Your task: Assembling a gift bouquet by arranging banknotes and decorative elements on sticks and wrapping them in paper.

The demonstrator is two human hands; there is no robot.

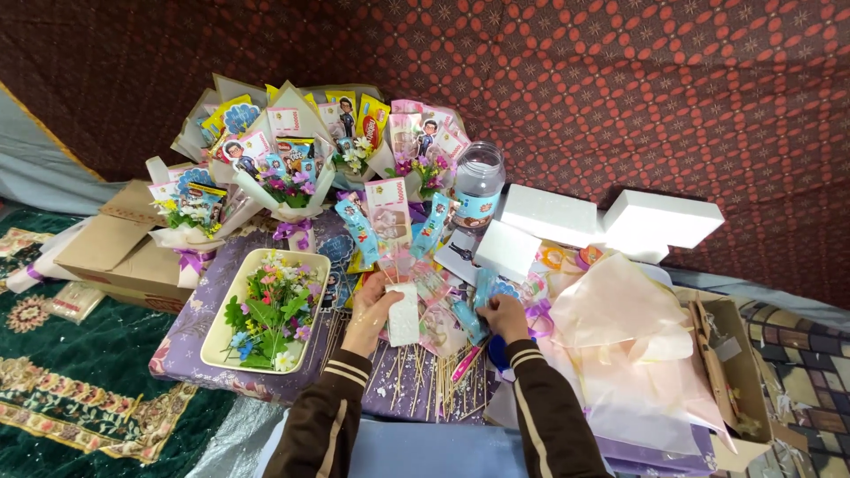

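White rectangular foam block, stuck with thin sticks carrying blue snack packets and a pale banknote, stands upright at the centre of the low purple-clothed desk. Left hand wraps its grip around the block's left side, fingers closed on it. Right hand, at about three o'clock from the block, pinches a light blue wrapped packet between closed fingers; both sleeves are dark brown with pale stripes.

At nine o'clock from the block sits a cream rectangular tray holding small artificial flowers with green leaves. At eleven o'clock stand several finished bouquets of snack packets in cream wrapping paper, tied with purple ribbon. At one o'clock a clear plastic jar with a blue label stands near three more white foam blocks. Sheer peach wrapping sheets lie at four o'clock, beside an open cardboard box. Bamboo skewers are scattered on the desk at six o'clock, between the forearms.
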